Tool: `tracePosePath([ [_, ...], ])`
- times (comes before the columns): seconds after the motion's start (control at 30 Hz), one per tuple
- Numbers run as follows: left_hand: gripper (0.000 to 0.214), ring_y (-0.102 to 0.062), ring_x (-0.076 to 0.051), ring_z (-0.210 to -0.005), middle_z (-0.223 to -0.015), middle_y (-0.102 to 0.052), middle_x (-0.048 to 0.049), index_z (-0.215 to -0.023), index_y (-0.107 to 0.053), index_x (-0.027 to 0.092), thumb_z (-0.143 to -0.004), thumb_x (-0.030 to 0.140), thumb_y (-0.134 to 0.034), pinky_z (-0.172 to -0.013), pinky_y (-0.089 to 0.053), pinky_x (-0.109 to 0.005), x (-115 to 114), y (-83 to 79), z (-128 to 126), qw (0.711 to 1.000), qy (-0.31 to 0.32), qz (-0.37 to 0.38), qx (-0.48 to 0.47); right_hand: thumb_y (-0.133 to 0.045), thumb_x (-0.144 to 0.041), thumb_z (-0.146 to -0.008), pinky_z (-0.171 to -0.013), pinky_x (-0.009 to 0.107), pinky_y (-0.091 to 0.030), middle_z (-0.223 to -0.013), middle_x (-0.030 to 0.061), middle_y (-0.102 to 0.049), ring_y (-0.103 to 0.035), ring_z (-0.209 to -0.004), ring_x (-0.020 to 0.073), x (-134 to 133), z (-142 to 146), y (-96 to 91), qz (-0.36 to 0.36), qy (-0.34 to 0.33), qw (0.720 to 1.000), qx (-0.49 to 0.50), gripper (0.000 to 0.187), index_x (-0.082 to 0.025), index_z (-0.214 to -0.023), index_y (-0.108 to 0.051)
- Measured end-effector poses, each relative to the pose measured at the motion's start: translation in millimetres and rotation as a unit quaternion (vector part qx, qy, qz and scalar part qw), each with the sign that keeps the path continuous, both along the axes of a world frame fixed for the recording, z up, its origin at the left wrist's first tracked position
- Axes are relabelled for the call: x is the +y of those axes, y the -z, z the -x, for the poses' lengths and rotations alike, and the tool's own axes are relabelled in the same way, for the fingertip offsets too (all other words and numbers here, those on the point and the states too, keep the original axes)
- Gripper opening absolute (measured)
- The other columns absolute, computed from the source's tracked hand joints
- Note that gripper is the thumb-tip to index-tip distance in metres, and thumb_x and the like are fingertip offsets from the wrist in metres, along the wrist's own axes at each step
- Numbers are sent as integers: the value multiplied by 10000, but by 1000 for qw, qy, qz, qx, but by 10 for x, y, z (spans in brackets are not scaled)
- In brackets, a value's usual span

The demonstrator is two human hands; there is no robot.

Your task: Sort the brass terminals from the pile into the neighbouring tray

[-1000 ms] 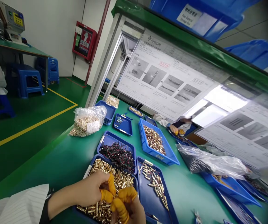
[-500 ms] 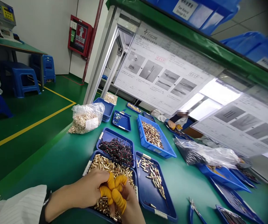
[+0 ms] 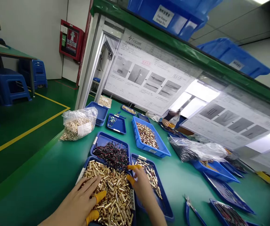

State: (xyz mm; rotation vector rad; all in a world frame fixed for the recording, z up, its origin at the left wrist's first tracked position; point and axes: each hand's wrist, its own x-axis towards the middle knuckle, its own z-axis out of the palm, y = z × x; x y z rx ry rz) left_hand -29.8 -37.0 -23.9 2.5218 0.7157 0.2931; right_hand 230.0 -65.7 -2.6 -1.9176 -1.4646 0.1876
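Observation:
My left hand (image 3: 77,202) lies flat with spread fingers on a heap of brass crimp-style tubes (image 3: 112,194), which fill a blue tray (image 3: 80,174). Orange finger cots cover at least two of its fingers. My right hand (image 3: 141,185) hangs at the edge of a second blue tray (image 3: 166,205), above slender gold-coloured pins (image 3: 150,179). Its cotted thumb and finger are slightly apart, with a pale glint between them. I cannot tell whether that glint is a held part.
A blue tray of black-and-red wires (image 3: 110,153) stands just beyond the hands. Blue-handled pliers (image 3: 192,210) lie on the green bench at right. A plastic bag of brass parts (image 3: 78,124) and further trays stand farther off. A co-worker's hands (image 3: 166,123) work across the bench.
My hands have come apart. The left has gone down onto the brass heap, and the right has moved rightward over the pin tray. The whole scene has shifted left in view.

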Motion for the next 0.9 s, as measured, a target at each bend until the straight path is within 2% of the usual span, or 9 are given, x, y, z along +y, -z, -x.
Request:
tracePosePath([
  [0.1,455,-346,-361,-1234,-1346,-426,-124,-1061,-599,194,-644,14,-565,-974,-287,-559,78,-164,-220,994,0,-59,87,-511,-130,-648,-631,359,-456,-724,54,-565,-542,-641,221,169,227,55,-14,-8,1000,1,98,-192,-666,-585],
  [0.23,605,-437,-332,-1144,-1198,-550,-114,-1046,-570,170,-535,-138,-467,-904,-397,-468,200,-221,-375,992,4,-81,96,-441,-228,-752,-601,334,-469,-705,52,-568,-557,-633,213,226,368,-64,-21,-19,999,21,57,-197,-744,-488],
  [0.37,494,-516,-263,-994,-1040,-594,-74,-954,-549,178,-576,-114,-424,-850,-426,-383,259,-161,-367,1000,12,-10,27,-378,-232,-792,-477,275,-470,-679,57,-629,-587,-529,183,187,437,-134,1,-16,999,48,97,-189,-815,-462],
  [0.5,232,-532,-209,-846,-880,-577,-32,-760,-506,198,-703,-9,-418,-730,-435,-290,286,-154,-324,994,-35,78,-73,-358,-177,-789,-423,269,-460,-543,38,-636,-586,-418,182,111,462,-86,36,-11,998,51,180,-175,-763,-536],
  [0.6,146,-512,-205,-862,-870,-559,-21,-763,-499,203,-764,77,-425,-752,-414,-291,304,-209,-317,979,-63,125,-147,-407,-196,-790,-542,338,-503,-728,112,-695,-648,-594,242,37,460,-41,41,-2,999,30,191,-146,-821,-588],
  [0.7,104,-509,-205,-842,-867,-552,-20,-762,-493,204,-761,120,-430,-746,-410,-299,321,-264,-323,962,-108,162,-191,-410,-217,-824,-697,401,-498,-888,165,-680,-640,-800,282,-17,474,-25,36,11,999,6,235,-102,-928,-587],
  [0.8,95,-523,-196,-751,-803,-547,-18,-749,-475,202,-754,140,-405,-670,-423,-282,340,-291,-328,938,-166,213,-215,-397,-146,-831,-702,399,-498,-895,166,-653,-629,-802,276,-9,520,-26,48,3,998,-27,223,-102,-890,-608],
  [0.9,121,-547,-194,-753,-797,-555,-21,-788,-476,197,-739,132,-387,-673,-435,-275,353,-293,-328,917,-179,265,-238,-413,-77,-806,-680,415,-497,-930,174,-616,-611,-822,302,58,578,-19,71,-22,995,-74,228,-126,-770,-632],
])
